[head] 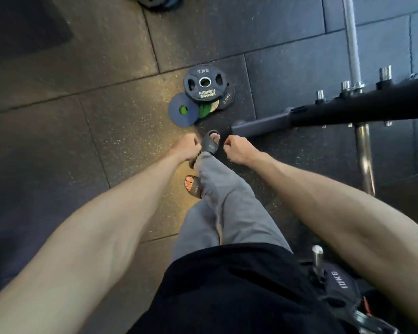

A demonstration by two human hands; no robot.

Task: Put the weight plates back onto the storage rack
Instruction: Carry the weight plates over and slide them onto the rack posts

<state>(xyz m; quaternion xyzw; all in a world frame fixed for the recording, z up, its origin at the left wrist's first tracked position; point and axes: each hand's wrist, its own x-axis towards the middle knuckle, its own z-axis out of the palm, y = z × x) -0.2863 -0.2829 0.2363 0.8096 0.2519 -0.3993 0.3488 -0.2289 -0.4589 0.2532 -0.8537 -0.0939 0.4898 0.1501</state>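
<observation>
A small pile of weight plates lies on the rubber floor ahead of my feet. A black 5 kg plate [205, 84] is on top. Under it are a black 2.5 kg plate [226, 99], a green plate [205, 109] and a flat blue disc [182, 110]. The black storage rack [362, 107] with chrome pegs runs along the right. A 10 kg plate [340, 282] hangs on a peg at the lower right. My left hand [186, 147] and my right hand [237, 149] hang above my feet, both fingers curled shut, holding nothing.
A chrome barbell [351, 39] lies on the floor at the upper right, ending at the rack. Another dark plate [157, 2] shows at the top edge. A chrome peg [364, 155] sticks out from the rack toward me. My legs in grey trousers and slippers stand between my hands.
</observation>
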